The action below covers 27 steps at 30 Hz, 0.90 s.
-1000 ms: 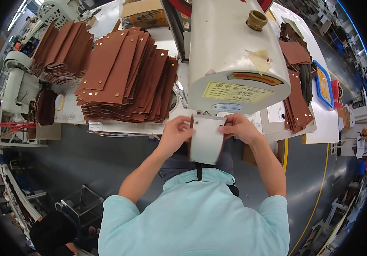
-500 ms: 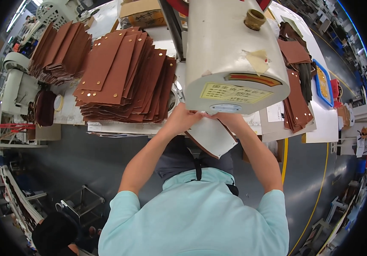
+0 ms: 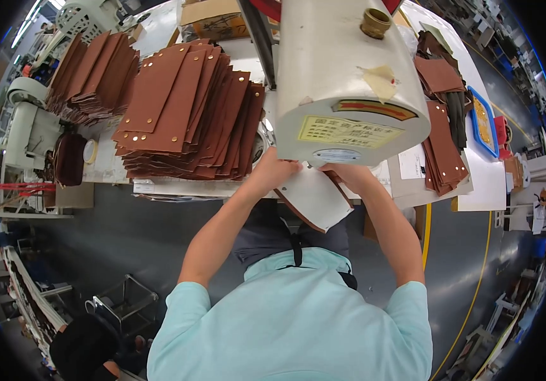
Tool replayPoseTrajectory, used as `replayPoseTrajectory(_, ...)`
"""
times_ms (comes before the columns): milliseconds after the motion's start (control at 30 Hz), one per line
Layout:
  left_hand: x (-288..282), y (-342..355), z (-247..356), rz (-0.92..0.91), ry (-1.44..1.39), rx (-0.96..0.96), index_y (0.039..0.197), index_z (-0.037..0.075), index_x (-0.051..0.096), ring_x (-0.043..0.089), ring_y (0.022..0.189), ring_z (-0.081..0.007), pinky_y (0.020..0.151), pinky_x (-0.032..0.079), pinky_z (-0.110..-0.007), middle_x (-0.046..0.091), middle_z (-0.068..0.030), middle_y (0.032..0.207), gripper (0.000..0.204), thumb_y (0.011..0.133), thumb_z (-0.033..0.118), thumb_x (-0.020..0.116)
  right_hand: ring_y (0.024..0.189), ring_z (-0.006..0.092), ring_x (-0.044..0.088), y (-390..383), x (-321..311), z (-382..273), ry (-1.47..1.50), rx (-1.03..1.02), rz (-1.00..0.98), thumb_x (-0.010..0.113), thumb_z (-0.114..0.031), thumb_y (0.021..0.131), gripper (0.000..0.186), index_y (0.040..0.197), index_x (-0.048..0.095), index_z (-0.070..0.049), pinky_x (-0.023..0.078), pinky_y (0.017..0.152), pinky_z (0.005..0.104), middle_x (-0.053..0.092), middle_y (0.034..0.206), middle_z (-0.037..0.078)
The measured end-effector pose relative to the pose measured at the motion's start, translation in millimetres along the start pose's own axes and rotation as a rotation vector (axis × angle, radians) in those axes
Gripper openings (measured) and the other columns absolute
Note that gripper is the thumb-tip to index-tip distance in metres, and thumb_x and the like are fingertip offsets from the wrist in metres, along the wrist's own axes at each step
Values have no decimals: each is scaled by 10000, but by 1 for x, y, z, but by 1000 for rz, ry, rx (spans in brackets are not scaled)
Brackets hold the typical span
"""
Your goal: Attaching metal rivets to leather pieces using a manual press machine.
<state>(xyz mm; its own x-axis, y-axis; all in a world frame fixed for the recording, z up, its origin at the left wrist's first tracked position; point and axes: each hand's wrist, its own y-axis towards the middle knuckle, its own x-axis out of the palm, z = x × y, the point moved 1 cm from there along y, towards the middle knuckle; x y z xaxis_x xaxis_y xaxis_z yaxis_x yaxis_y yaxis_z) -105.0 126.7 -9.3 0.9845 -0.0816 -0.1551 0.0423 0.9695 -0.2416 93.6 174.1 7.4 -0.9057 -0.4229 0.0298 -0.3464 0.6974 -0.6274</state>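
A brown leather panel with a white underside (image 3: 317,198) is between my hands at the table's front edge, its lower corner hanging over the edge. My left hand (image 3: 273,174) pinches its upper left side, thumb and fingers closed. On the opposite side my right hand (image 3: 349,176) grips the panel, its fingertips partly hidden under the machine head. Small metal studs show on the white side near its upper end. Right above both hands is the rounded cream machine head (image 3: 352,82), which hides whatever the panel's top end touches.
Left of the machine stands a tall pile of brown leather panels with brass studs (image 3: 165,120), with another pile (image 3: 95,79) behind it. More studded panels (image 3: 441,146) lie on the right, near a blue tray (image 3: 482,124) of small yellowish parts. A cardboard box (image 3: 212,19) sits behind.
My hands have drawn slightly apart along the panel's top end, uncovering a small stud between them. The panel stays beneath the machine head, and the view has shifted a little.
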Motion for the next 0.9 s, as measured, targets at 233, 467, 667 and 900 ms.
replayPoseTrajectory(233,-26,-48,39,217,307,331,929,19,706,663,702,-268,649,514,-367,683,-144,782,176,839,169,695,760,129,606,-76,-58,47,-522,-194,-241,758,-66,766,335,1075,668,27,502,702,290,672,851,37)
replayPoseTrajectory(467,-209,-77,78,840,1319,363,1149,32,632,572,1087,-351,965,402,-477,624,-161,1165,387,841,259,689,809,118,566,-185,-221,-10,-479,-492,694,578,-115,929,286,1170,627,30,460,756,302,622,841,23)
replayPoseTrajectory(667,-229,-64,82,681,1429,24,1163,15,638,661,936,-386,803,509,-464,694,-213,997,374,958,299,507,1016,322,642,-164,-267,-73,-1075,-685,1665,393,-157,987,460,1444,441,-177,504,816,414,611,1284,123)
replayPoseTrajectory(900,-259,-80,106,1152,1429,517,1139,102,670,684,885,-310,752,536,-383,712,-125,1003,237,967,219,557,862,369,674,-67,-181,-20,-1240,-381,1010,653,-349,870,379,1143,647,-86,533,747,477,696,960,171)
